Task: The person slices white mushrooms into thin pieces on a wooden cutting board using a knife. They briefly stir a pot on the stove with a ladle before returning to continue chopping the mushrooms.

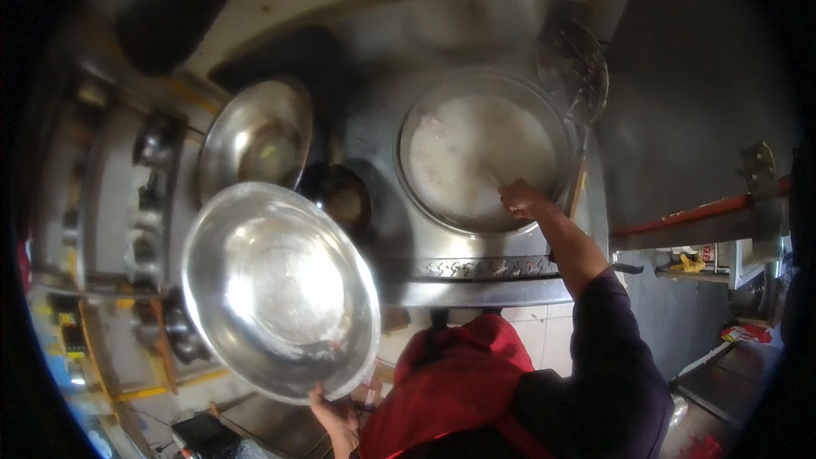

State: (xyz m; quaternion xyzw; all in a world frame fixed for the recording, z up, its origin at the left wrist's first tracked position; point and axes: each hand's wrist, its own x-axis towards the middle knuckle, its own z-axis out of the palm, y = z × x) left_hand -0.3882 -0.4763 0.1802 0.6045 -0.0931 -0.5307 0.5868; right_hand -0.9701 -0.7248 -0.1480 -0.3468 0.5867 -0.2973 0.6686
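Observation:
My left hand point(335, 417) grips the near rim of a large stainless steel bowl point(255, 338), which is tilted so its shiny inside faces up. A few pale and pinkish bits cling to the inside near the rim. My right hand point(521, 199) is closed around the handle of a utensil over a wide metal pot point(411, 194). The utensil's far end disappears into cloudy whitish liquid point(478, 134). Pinkish pieces, perhaps meat, show at the liquid's left side.
Behind the held bowl rests another metal bowl point(223, 146) with something greenish inside. A dark round opening point(347, 197) lies left of the pot on the steel stove top point(376, 121). A wire strainer point(586, 70) sits at back right. Shelves with metal containers point(150, 204) line the left.

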